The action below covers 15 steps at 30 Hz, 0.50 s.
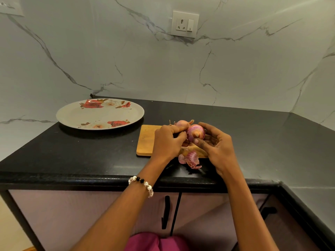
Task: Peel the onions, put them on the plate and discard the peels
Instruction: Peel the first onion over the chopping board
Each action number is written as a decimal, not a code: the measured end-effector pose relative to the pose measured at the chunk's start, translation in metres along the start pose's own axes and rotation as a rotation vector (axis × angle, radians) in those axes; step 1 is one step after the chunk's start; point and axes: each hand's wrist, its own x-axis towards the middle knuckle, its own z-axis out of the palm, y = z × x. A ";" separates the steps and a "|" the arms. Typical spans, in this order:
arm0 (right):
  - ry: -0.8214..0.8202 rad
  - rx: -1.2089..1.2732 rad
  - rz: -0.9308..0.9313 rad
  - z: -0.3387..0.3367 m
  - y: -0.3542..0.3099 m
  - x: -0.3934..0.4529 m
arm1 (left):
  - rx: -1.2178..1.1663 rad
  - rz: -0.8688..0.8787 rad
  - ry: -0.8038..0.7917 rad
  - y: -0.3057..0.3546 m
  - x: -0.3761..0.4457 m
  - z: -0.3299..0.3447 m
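Both hands hold a purple onion (196, 134) above the wooden cutting board (147, 140). My right hand (217, 147) cups it from the right, thumb under its stem end. My left hand (167, 140) pinches it at its left side. A second onion (182, 124), still in its papery skin, lies on the board just behind. Loose pink peels (191, 160) lie on the counter at the board's front edge, between my wrists. The flowered plate (72, 115) sits at the back left with nothing on it.
The black counter (90, 153) ends in a front edge close below my wrists and runs on to the right. A marble wall with a socket (184, 24) stands behind. Cabinet doors with black handles (165, 212) are below.
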 end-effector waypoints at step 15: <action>-0.014 -0.103 -0.043 0.001 0.002 0.001 | 0.074 0.078 0.029 -0.002 -0.001 0.001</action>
